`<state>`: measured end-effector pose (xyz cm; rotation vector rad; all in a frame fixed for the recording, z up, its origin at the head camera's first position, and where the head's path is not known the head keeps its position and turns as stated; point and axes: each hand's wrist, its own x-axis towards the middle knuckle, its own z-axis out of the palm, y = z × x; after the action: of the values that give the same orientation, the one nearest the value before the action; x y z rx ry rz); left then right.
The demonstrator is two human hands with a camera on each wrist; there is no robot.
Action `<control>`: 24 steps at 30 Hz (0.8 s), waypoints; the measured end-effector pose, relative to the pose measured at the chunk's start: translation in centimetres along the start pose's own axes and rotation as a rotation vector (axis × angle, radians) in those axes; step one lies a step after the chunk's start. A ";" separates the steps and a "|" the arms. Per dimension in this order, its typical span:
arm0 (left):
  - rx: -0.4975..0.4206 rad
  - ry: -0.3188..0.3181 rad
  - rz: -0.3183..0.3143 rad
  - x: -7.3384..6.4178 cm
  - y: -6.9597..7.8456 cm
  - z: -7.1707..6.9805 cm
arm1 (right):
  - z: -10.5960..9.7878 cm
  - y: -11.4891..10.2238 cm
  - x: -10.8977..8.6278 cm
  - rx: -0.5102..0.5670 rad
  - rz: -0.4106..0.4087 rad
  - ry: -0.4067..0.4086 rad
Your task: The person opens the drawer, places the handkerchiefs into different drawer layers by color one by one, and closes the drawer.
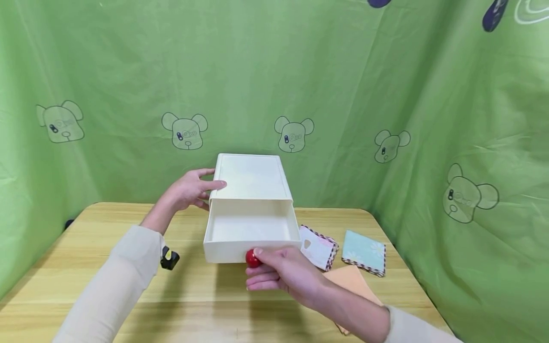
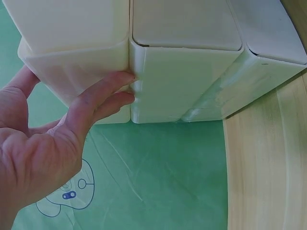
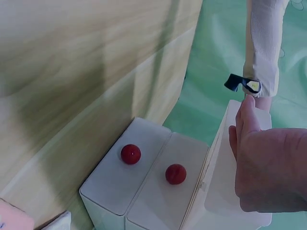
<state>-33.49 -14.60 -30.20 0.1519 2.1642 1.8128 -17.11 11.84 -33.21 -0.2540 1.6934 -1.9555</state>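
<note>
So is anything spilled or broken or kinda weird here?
Nothing looks spilled or broken. The top drawer sticks out past the two shut drawers below, but the right hand holds its red knob, so that seems on purpose. The cloths just lie at different angles.

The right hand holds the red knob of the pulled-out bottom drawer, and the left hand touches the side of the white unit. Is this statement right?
Not quite: the right hand holds the red knob of the pulled-out top drawer; the right wrist view shows the bottom drawer closed. The left hand does touch the side of the white unit.
</note>
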 end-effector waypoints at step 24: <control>-0.003 -0.007 -0.006 0.1 -0.1 -0.1 | 1.0 1.0 -2.1 0.009 0.005 0.022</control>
<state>-33.65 -14.67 -30.26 0.1508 2.1545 1.8095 -14.61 11.98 -33.53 -0.2255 1.6975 -1.9679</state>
